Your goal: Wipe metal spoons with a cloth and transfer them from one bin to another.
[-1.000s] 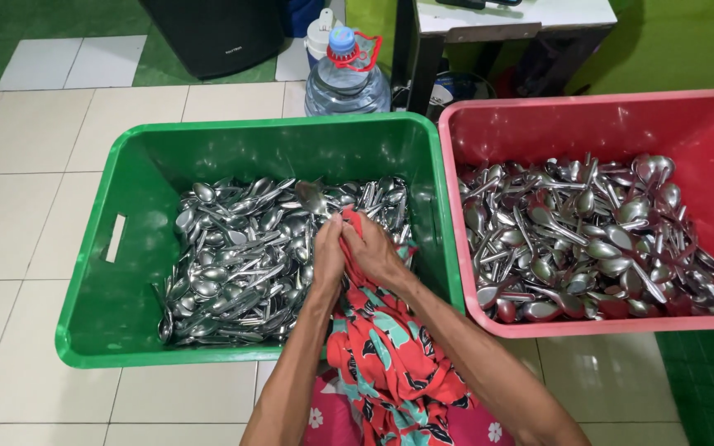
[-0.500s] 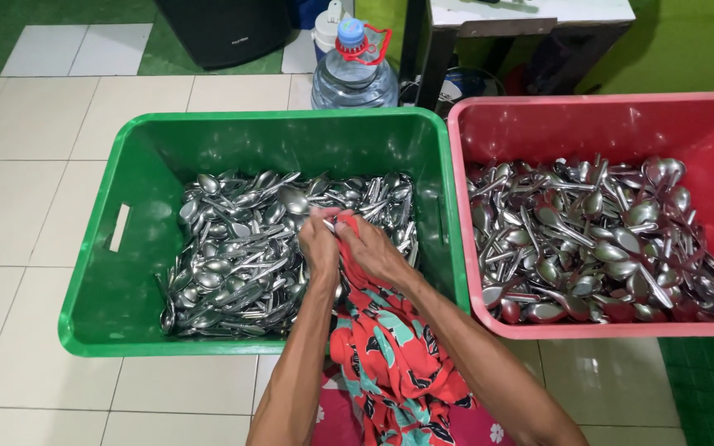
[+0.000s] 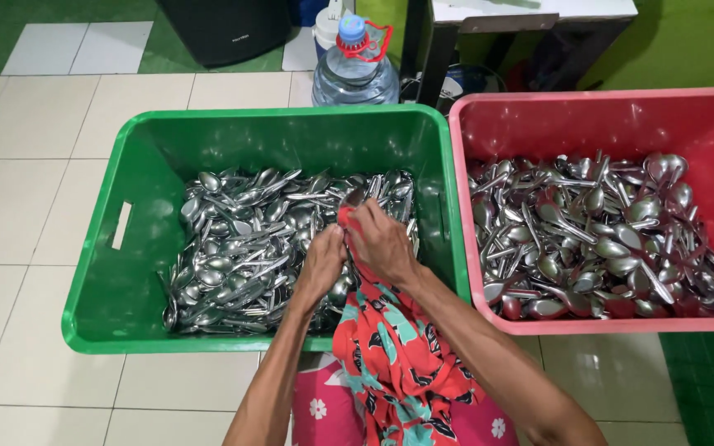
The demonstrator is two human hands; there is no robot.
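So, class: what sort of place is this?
Probably a catering or kitchen back room: tiled floor, a green crate and a red crate heaped with spoons, a water jug.

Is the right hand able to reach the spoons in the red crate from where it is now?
Probably yes. The right hand holds the red patterned cloth over the green crate; the red crate stands directly beside it, open-topped, and only the two crate rims lie between the hand and those spoons.

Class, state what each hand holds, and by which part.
Both hands, left hand and right hand, grip the red patterned cloth at its upper end, wrapped around a spoon.
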